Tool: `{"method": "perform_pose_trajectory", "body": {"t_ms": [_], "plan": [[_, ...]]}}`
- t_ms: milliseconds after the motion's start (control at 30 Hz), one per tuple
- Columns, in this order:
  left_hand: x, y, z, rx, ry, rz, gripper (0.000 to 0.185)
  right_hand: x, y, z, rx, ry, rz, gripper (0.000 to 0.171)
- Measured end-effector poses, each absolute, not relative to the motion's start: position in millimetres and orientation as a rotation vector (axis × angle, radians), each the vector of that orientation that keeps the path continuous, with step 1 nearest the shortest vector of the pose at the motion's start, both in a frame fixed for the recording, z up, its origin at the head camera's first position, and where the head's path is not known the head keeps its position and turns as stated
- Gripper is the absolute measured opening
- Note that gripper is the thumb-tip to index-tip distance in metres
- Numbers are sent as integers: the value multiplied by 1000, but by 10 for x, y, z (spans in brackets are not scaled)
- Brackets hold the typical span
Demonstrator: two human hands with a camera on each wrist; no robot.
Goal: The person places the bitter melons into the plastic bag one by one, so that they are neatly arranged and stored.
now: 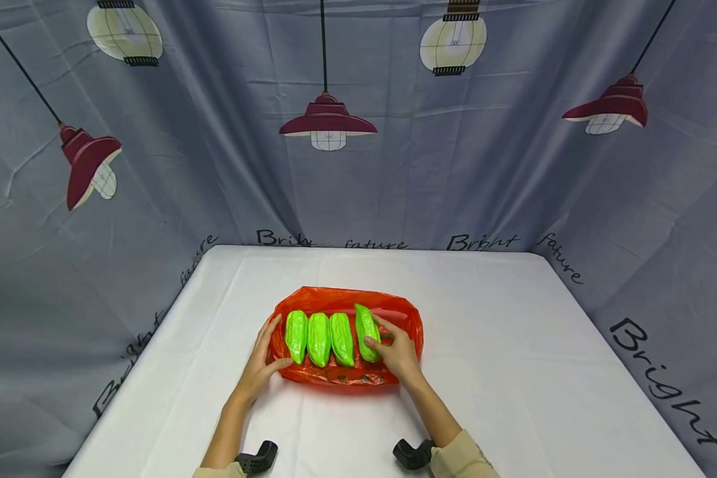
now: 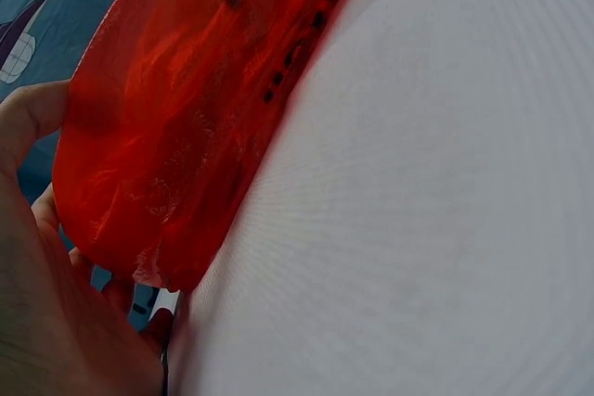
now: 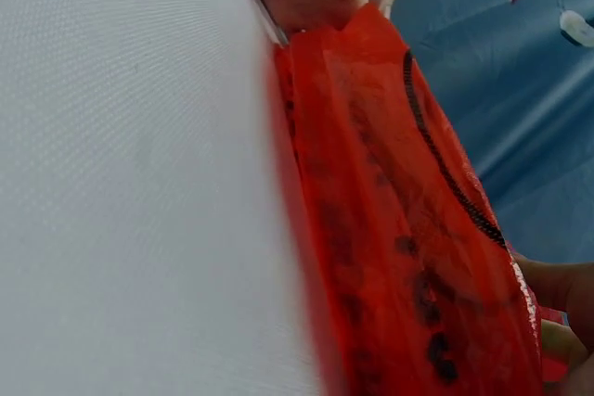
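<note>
A red plastic bag (image 1: 411, 315) lies on the table with its mouth spread wide. Side by side in it are several bright green, ridged, long vegetables (image 1: 318, 338) that look like bitter melons. My left hand (image 1: 261, 362) grips the bag's left end, thumb near the front and fingers farther back; the left wrist view shows that hand (image 2: 56, 294) against the red film (image 2: 186, 127). With thumb and fingers, my right hand (image 1: 399, 350) holds the rightmost green vegetable (image 1: 366, 328), which leans slightly. In the right wrist view the bag's side (image 3: 399, 220) hides the vegetables.
The white-covered table (image 1: 514, 372) extends around the bag on every side. Behind it hangs a grey-blue curtain (image 1: 394, 179) printed with lamps and lettering. Black wrist devices (image 1: 413, 454) sit on both forearms, near the beige sleeves (image 1: 463, 458).
</note>
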State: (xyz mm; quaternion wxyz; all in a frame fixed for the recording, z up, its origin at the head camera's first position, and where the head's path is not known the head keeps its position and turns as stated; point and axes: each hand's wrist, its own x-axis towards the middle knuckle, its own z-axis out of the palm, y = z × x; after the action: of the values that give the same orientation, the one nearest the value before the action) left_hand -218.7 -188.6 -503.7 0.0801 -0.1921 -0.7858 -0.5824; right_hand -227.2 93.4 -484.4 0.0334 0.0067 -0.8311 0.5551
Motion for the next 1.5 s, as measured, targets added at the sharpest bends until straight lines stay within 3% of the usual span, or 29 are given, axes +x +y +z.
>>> {"method": "perform_pose_trajectory", "body": {"t_ms": [1500], "plan": [[-2167, -1879, -5013, -567, -2351, -1749, 78, -2261, 849, -4987, 45, -2627, 1552, 54]]}}
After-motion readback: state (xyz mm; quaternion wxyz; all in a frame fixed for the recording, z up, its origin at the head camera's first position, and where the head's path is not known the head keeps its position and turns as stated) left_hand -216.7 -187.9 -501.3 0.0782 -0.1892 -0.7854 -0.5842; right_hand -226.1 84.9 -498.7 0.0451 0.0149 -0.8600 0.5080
